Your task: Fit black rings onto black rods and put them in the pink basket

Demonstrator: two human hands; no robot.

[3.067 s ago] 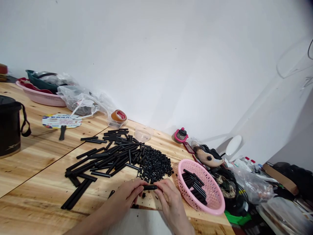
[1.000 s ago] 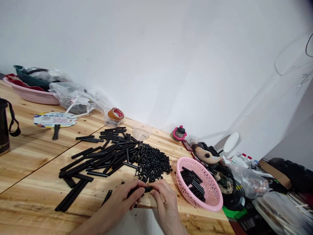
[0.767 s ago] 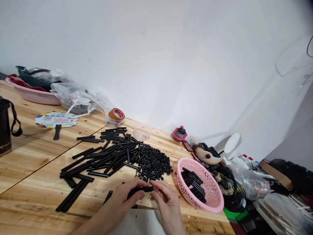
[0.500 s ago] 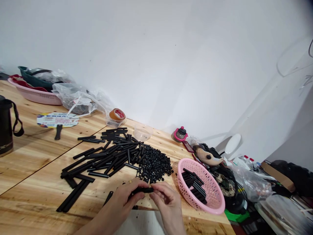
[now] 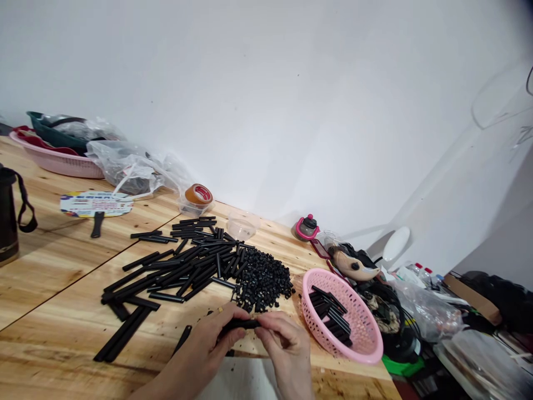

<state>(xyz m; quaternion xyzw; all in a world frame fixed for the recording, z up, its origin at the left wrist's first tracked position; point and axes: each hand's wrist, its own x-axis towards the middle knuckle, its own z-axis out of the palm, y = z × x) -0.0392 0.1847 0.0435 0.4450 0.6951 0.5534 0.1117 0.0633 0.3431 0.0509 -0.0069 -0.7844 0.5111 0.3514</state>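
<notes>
Between my two hands, near the front of the table, a short black tube [image 5: 241,324] is held roughly level. My left hand [image 5: 212,339] grips its left part between thumb and fingers. With thumb and fingertips, my right hand [image 5: 283,339] pinches at its right end; whether a small piece is also there is hidden. Just beyond my hands lies a heap of small black pieces [image 5: 264,278]. To its left spreads a loose pile of black tubes [image 5: 179,269]. On my right, a pink basket [image 5: 366,333] contains several black tubes.
A roll of brown tape [image 5: 199,194], a clear plastic bowl [image 5: 242,225] and a pink-lidded bottle [image 5: 307,227] stand along the wall. At left are a hand fan [image 5: 95,204], a dark flask [image 5: 8,216] and plastic bags [image 5: 129,164]. Assorted clutter crowds the right side.
The view has shifted very slightly. Both hands keep hold of the black tube in nearly the same place, with only small finger movement.
</notes>
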